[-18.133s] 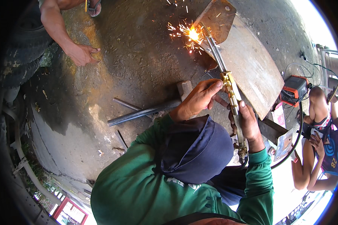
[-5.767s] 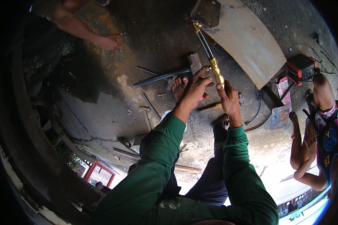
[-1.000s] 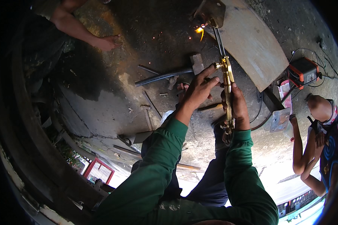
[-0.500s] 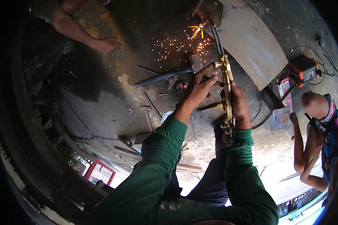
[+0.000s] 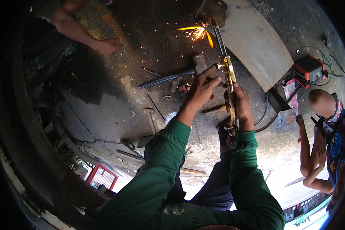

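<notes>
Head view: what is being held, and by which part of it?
A brass-coloured torch: the right grip holds its handle; the left grip is at its side knob.

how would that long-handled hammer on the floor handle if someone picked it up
The hammer is probably head-heavy, given its chunky head. Its thick dark handle looks stiff. Pushed, it would likely slide rather than roll, since the head looks blocky.

The rough concrete floor [image 5: 101, 124] has a dark patch [image 5: 82, 90] at left, a rusty stain [image 5: 117, 28] above it and a long crack. A red-framed grille [image 5: 104, 177] stands at lower left. Daylight whitens the lower right; the upper part lies in shade.
</notes>
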Available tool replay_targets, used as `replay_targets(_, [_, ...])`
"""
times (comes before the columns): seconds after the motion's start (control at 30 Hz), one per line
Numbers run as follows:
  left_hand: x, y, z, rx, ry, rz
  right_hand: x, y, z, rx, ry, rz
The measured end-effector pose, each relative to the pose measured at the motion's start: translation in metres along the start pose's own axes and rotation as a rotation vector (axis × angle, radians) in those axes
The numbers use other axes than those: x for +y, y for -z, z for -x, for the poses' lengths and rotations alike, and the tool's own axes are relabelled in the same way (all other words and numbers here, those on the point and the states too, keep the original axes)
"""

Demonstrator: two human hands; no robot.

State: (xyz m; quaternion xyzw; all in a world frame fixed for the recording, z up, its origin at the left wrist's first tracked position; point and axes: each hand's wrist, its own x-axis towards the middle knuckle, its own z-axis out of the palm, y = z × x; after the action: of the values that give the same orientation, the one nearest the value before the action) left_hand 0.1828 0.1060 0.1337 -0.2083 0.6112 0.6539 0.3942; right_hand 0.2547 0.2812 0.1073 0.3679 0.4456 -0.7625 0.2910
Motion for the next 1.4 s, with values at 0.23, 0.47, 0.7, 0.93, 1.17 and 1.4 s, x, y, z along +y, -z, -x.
replay_targets(0.23, [0.001,-0.001,0.002,0.03,0.016,0.009,0.003,-0.001,-0.001,-0.002,0.01,-0.001])
replay_targets(0.47, [-0.011,0.002,-0.003,0.044,-0.006,0.001,0.008,-0.005,-0.005,0.009,0.022,0.04])
replay_targets(0.7, [-0.01,0.004,-0.002,0.033,-0.008,-0.024,0.017,-0.006,-0.008,0.008,0.054,0.012])
replay_targets(0.93, [-0.006,0.005,0.0,0.009,-0.005,-0.058,0.022,-0.01,-0.01,0.017,0.059,-0.023])
replay_targets(1.17, [-0.012,-0.001,0.009,0.05,-0.029,-0.115,0.039,0.0,-0.006,-0.011,0.153,-0.022])
replay_targets(1.4, [-0.035,-0.009,0.024,0.018,-0.281,-0.115,0.041,0.008,0.017,-0.07,0.237,0.085])
